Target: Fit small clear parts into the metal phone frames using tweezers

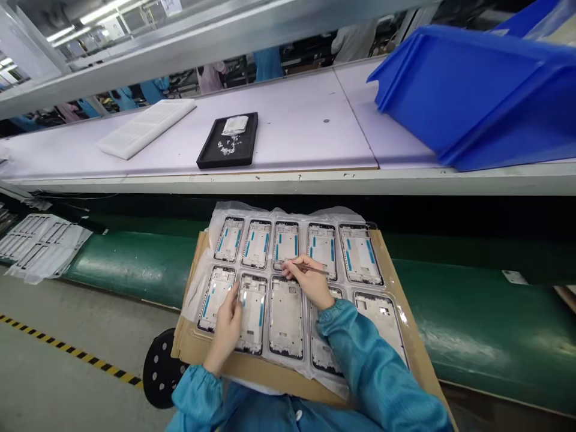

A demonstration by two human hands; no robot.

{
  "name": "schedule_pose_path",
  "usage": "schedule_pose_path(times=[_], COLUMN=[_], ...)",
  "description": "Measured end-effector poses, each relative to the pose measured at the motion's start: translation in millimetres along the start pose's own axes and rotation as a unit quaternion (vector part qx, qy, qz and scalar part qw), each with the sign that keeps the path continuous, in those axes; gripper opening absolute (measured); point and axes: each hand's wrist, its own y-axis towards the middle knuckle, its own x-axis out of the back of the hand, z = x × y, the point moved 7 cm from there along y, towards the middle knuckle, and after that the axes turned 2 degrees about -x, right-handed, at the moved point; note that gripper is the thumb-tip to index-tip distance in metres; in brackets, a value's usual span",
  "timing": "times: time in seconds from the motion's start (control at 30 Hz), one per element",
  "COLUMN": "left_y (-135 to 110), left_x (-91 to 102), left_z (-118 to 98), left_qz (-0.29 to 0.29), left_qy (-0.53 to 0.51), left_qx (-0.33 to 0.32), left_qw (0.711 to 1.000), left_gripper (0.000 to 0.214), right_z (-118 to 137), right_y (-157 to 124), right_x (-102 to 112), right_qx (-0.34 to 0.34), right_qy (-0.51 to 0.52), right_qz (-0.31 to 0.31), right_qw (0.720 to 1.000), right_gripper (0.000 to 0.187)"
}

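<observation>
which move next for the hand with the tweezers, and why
Probably bring the tweezers in the right hand down to the bare phone mid-frame in the lower row: it seems to have no blue strips, unlike the strip-lined mid-frame under the left hand.

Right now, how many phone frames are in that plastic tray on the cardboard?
10. Five phone mid-frames lie in the far row of the clear plastic tray, and five in the near row, where the left hand, the right hand and the right sleeve partly cover some.
</observation>
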Motion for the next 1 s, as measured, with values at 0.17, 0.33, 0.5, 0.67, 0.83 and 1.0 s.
schedule_pose_path(times=[0.17,0.33,0.5,0.67,0.83,1.0], left_y=[12,41,43,37,37,35], left_x=[6.5,6.4,-2.7,-2.8,-1.9,-4.0], left_z=[-24,-23,-11,-11,-10,-11], left_qz=[-0.060,0.006,0.050,0.053,0.044,0.042], left_qy=[0.127,0.243,0.279,0.281,0.280,0.309], left_qx=[-0.154,-0.195,-0.191,-0.190,-0.199,-0.216], left_qw=[0.978,0.950,0.940,0.939,0.938,0.925], left_gripper=[0.056,0.041,0.038,0.034,0.036,0.038], right_z=[4,4,-13,-19,-17,-15], right_y=[-3,-8,-13,-17,-18,-20], right_x=[-1,-33,-62,-64,-67,-69], right_qx=[-0.004,-0.009,-0.005,0.036,0.064,0.085], right_qy=[-0.022,-0.063,-0.105,-0.157,-0.205,-0.224], right_qz=[-0.007,0.047,0.101,0.133,0.157,0.167], right_qw=[1.000,0.997,0.989,0.978,0.964,0.956], right_gripper=[0.046,0.044,0.042,0.036,0.030,0.031])
